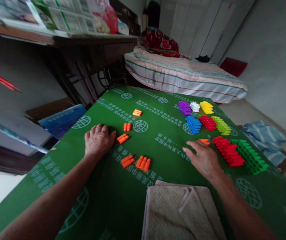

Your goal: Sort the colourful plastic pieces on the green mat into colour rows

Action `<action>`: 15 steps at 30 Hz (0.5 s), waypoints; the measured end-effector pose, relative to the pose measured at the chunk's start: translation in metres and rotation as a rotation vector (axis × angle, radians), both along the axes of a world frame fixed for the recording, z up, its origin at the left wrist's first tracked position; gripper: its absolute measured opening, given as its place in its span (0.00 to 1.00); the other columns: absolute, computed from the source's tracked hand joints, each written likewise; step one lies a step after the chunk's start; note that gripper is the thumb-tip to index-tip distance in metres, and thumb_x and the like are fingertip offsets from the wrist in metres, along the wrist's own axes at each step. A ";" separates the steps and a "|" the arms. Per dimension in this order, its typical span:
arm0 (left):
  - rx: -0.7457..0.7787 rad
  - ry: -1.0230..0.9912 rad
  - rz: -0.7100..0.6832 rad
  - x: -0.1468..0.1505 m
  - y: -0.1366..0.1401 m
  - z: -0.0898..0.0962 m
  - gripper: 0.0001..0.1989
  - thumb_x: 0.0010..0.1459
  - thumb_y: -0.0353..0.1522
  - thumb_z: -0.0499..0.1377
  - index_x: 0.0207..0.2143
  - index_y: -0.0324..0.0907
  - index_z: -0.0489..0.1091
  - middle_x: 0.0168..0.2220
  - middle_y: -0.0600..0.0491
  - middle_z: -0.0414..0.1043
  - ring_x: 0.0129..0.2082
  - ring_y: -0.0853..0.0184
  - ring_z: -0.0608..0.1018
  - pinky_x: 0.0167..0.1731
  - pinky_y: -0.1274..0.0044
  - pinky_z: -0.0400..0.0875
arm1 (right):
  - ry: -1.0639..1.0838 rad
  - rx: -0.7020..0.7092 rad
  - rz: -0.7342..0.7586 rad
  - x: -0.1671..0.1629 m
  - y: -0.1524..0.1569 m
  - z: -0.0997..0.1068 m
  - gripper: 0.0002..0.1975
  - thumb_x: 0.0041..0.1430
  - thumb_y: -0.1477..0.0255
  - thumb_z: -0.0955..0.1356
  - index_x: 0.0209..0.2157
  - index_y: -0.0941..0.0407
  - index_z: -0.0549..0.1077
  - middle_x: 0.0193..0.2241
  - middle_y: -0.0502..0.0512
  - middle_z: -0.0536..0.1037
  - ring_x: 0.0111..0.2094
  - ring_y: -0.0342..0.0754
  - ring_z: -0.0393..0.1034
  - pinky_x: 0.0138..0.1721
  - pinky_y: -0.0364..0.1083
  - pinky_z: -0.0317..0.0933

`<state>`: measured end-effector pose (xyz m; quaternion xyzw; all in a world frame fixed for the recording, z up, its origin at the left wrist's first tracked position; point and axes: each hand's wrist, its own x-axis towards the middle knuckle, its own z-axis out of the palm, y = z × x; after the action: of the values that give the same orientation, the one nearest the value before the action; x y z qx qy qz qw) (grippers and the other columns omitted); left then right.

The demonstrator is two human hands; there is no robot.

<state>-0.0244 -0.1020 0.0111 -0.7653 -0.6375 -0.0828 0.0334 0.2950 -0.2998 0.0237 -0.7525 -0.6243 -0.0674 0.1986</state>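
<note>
My left hand lies palm down on the green board, fingers spread and holding nothing. Its thumb points at a small group of orange plastic pegs. Close by lie an orange pair, a lighter orange group, and two nearer groups, one left and one right. My right hand hovers low or rests at the right, thumb and forefinger apart, with nothing seen between them. Just beyond its knuckles, more orange pegs show, partly hidden by the hand.
Right of centre stand blocks of purple, white, yellow, blue, red and lime pegs. Larger red pegs adjoin a green rack. A folded cloth lies in front.
</note>
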 end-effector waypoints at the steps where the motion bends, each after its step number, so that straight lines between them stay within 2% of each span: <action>1: 0.004 -0.003 -0.001 0.000 0.000 -0.001 0.29 0.60 0.46 0.39 0.52 0.36 0.64 0.59 0.38 0.60 0.61 0.48 0.60 0.57 0.58 0.58 | 0.046 -0.031 0.114 -0.017 0.002 0.002 0.13 0.62 0.67 0.64 0.44 0.56 0.75 0.41 0.58 0.78 0.42 0.50 0.72 0.43 0.46 0.63; 4: 0.019 -0.014 -0.008 0.000 0.000 -0.002 0.29 0.60 0.46 0.40 0.52 0.36 0.64 0.59 0.37 0.60 0.61 0.48 0.60 0.57 0.57 0.58 | 0.148 -0.159 0.393 -0.065 0.010 0.010 0.11 0.61 0.71 0.66 0.45 0.54 0.74 0.44 0.55 0.77 0.44 0.47 0.71 0.46 0.45 0.64; 7: 0.030 -0.026 -0.010 0.000 -0.002 -0.003 0.29 0.60 0.46 0.41 0.52 0.35 0.64 0.59 0.37 0.60 0.61 0.48 0.60 0.57 0.57 0.58 | 0.178 -0.257 0.527 -0.099 0.021 0.020 0.09 0.61 0.73 0.66 0.43 0.53 0.74 0.43 0.53 0.76 0.44 0.46 0.70 0.46 0.45 0.63; 12: 0.057 -0.015 0.001 -0.001 -0.004 -0.005 0.28 0.60 0.45 0.41 0.52 0.37 0.64 0.58 0.39 0.62 0.60 0.50 0.61 0.56 0.59 0.59 | 0.056 -0.324 0.577 -0.133 0.042 0.032 0.07 0.63 0.70 0.65 0.41 0.55 0.72 0.40 0.55 0.75 0.44 0.48 0.69 0.45 0.47 0.63; 15: 0.060 -0.010 0.006 -0.001 -0.004 -0.006 0.27 0.60 0.45 0.41 0.51 0.37 0.65 0.58 0.39 0.62 0.59 0.50 0.62 0.55 0.59 0.60 | -0.033 -0.343 0.549 -0.157 0.052 0.030 0.11 0.62 0.64 0.66 0.42 0.57 0.72 0.40 0.59 0.75 0.44 0.53 0.69 0.45 0.51 0.62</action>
<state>-0.0259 -0.1061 0.0047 -0.7617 -0.6370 -0.1059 0.0534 0.1385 -0.2482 0.0541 -0.5772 -0.8095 0.0824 0.0694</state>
